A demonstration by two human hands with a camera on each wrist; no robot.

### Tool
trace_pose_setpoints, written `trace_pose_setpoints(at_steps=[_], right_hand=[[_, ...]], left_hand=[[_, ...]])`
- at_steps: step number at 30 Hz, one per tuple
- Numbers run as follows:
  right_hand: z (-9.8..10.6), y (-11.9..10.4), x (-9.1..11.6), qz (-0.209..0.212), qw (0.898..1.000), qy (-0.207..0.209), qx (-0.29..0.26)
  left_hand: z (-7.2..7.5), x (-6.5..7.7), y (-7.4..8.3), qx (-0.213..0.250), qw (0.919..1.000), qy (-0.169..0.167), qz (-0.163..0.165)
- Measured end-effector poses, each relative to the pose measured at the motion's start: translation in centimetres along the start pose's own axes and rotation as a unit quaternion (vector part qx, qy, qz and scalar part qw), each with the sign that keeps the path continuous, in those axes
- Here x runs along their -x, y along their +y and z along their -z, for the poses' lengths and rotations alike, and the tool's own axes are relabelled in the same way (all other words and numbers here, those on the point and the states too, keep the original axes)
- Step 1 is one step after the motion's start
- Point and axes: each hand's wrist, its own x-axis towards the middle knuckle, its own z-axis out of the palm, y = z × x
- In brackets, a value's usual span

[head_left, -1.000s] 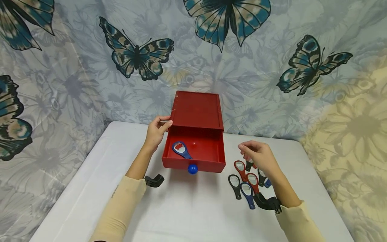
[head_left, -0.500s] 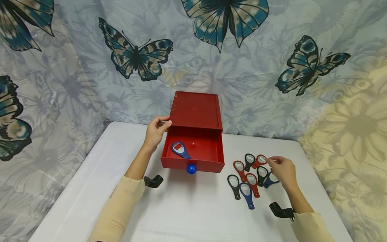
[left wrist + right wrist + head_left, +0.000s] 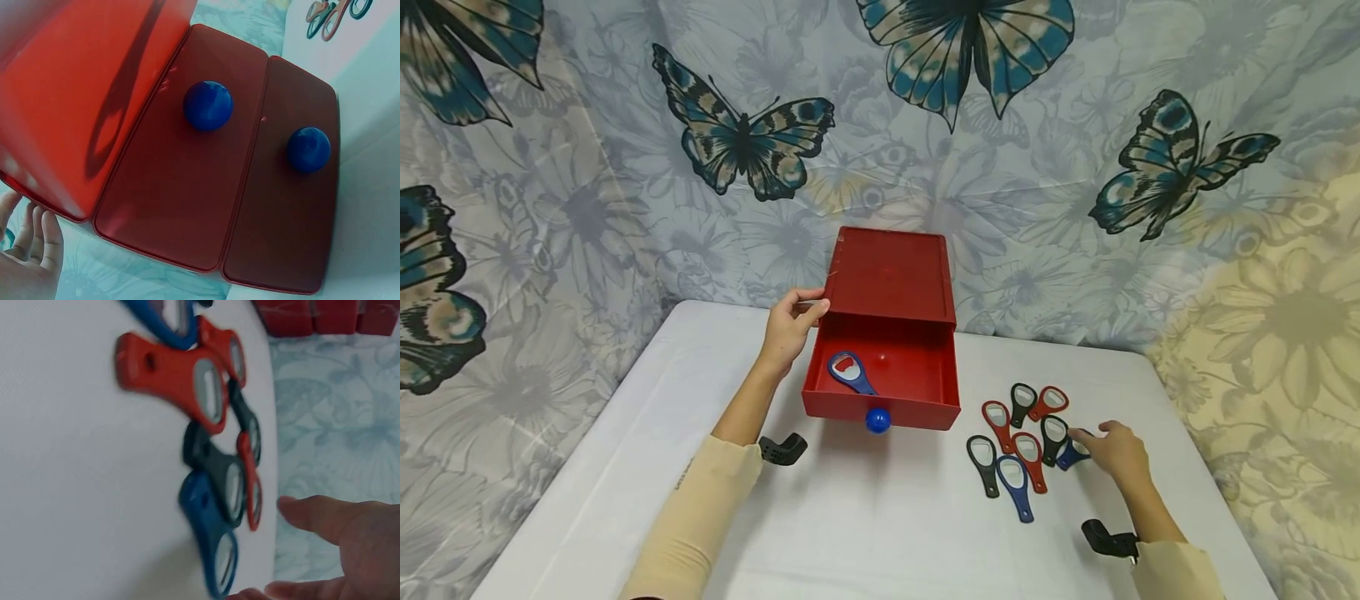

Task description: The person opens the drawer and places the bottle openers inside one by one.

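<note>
A red drawer unit point(image 3: 891, 271) stands on the table, its top drawer point(image 3: 917, 408) pulled out by a blue knob point(image 3: 877, 420). Inside lies one blue magnifying glass point(image 3: 851, 372). My left hand point(image 3: 784, 333) rests its fingertips against the unit's left side, by the top edge; its fingers point(image 3: 52, 240) show beside the drawer in the left wrist view. At the right, my right hand point(image 3: 1118, 454) reaches down to a blue magnifying glass point(image 3: 1071, 454). In the right wrist view its thumb point(image 3: 306, 512) stands apart from the fingers, whose tips meet that glass's rim.
Several more magnifying glasses lie in a cluster right of the drawer, among them a black one point(image 3: 982, 467), a red one point(image 3: 1030, 461) and a blue one point(image 3: 1015, 489). Two closed lower drawers point(image 3: 169, 181) sit under the open one. Butterfly-patterned cloth point(image 3: 1000, 275) hangs behind the table.
My right hand has moved right and toward me, from above the cluster, past the far red magnifying glass, to the blue one at the right. My left hand stays at the unit.
</note>
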Motion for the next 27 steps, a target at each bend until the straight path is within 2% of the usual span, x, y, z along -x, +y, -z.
trace_pose_setpoints(at_steps=[4,7,18,27], right_hand=[[-0.9,1.0,-0.3,-0.01,0.999,-0.031,0.019],[-1.4,1.5,-0.5,-0.009,0.999,-0.038,0.02],[-1.7,1.8,-0.8,-0.015,0.999,-0.025,0.035],[-1.6,2.0,-0.7,-0.015,0.999,-0.032,0.013]], left_hand=[[0.0,0.0,-0.1,-0.001,1.0,0.001,0.005],[0.0,-0.1,-0.1,-0.001,1.0,0.0,0.009],[0.0,-0.2,-0.2,-0.001,0.9999,-0.002,0.014],[-0.1,0.0,-0.2,-0.002,1.0,0.003,-0.001]])
